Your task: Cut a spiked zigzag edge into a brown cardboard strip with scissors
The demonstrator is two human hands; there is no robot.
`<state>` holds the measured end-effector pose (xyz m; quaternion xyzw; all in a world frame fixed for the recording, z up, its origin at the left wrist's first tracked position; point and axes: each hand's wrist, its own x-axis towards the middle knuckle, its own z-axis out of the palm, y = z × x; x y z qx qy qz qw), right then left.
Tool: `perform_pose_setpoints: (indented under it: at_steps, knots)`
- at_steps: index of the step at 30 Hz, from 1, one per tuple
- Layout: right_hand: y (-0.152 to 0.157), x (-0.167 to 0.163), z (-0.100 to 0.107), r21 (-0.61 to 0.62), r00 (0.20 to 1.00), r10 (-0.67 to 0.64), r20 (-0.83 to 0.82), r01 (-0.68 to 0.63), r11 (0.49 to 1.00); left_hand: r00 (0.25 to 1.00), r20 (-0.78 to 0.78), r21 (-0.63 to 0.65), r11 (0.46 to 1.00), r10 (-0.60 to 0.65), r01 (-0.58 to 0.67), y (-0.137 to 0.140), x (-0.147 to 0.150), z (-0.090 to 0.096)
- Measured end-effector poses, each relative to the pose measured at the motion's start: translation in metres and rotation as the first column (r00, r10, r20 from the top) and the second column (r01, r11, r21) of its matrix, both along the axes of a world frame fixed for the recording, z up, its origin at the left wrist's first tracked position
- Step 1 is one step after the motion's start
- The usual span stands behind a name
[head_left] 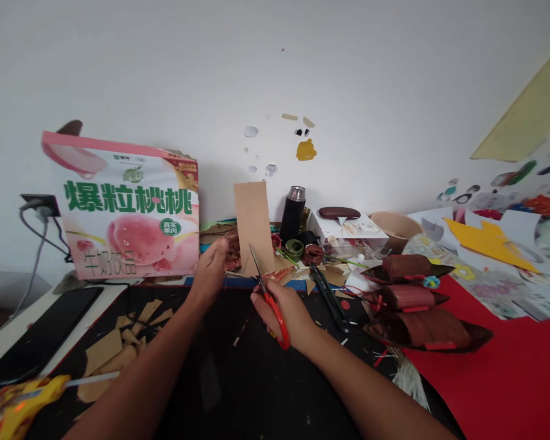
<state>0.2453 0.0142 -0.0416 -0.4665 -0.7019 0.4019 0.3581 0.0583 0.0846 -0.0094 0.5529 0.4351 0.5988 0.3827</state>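
A brown cardboard strip [253, 214] stands upright before me. My left hand [211, 264] is closed at its left side and appears to hold it, though the fingertips are partly lost in shadow against the clutter behind. In my right hand [286, 311], the fingers are wrapped round the orange handles of a pair of scissors [275, 308]. Their metal blades point up and slightly left, across the lower part of the cardboard. A small angled flap shows at the strip's bottom edge. Both hands are just above a black mat [247, 391].
Cardboard scraps [105, 351], a phone [41, 336] and a yellow glue gun [32, 403] lie left. A pink drink carton [128, 214] stands behind them. Ahead are a black flask [293, 214] and a utility knife [327, 296]. Brown boat models [435, 330] sit right, by red paper [508, 373].
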Motion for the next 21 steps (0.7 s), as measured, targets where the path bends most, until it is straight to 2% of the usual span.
perform_pose_setpoints:
  at_steps: [2, 6, 10, 14, 21]
  knots:
    - [-0.001, 0.0, 0.001, -0.002, 1.0, 0.0, -0.002, 0.0, 1.0, 1.0, -0.004, -0.015, 1.0, -0.025, 0.025, -0.004, 0.002, 0.004]
    - [-0.003, -0.001, 0.005, -0.002, 1.0, 0.025, -0.006, -0.025, 1.0, 0.997, -0.07, -0.021, 0.999, 0.024, -0.025, -0.012, 0.005, 0.015]
    - [-0.003, -0.001, 0.003, -0.001, 1.0, 0.024, -0.016, -0.024, 1.0, 0.996, -0.084, -0.038, 0.999, 0.009, -0.012, -0.017, 0.007, 0.021]
    - [-0.003, -0.001, 0.001, -0.043, 0.997, 0.051, -0.056, -0.053, 0.998, 0.995, -0.097, -0.028, 0.999, 0.015, -0.018, -0.02, 0.01, 0.023]
    - [-0.007, -0.001, 0.01, -0.131, 0.965, 0.153, -0.213, -0.184, 0.974, 0.994, -0.049, -0.006, 0.996, 0.093, -0.093, -0.025, 0.018, 0.02]
